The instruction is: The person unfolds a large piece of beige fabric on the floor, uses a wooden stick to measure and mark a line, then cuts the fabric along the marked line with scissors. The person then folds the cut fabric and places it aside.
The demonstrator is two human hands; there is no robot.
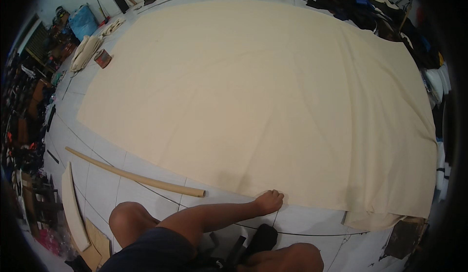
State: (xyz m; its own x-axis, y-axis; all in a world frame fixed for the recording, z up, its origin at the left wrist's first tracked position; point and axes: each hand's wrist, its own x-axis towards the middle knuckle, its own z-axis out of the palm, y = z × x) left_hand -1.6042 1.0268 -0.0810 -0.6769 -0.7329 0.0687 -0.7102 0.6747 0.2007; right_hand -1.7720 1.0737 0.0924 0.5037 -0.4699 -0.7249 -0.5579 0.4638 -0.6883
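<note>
Fabric sheet (pixel 253 101) spread across the tiled floor (pixel 151 196) before the seated person (pixel 151 250).
The left hand (pixel 270 203) is at the sheet's near edge; left of it a tube (pixel 136 175) lies on the tiles, with a strip (pixel 74 206) farther left. A tin can (pixel 102 58) sits at the sheet's left edge, a folded cloth (pixel 85 52) to its left and a plastic bag (pixel 83 22) behind that. A heap of belongings (pixel 360 14) lines the far right edge; a box (pixel 404 239) sits by the near right corner.
</note>
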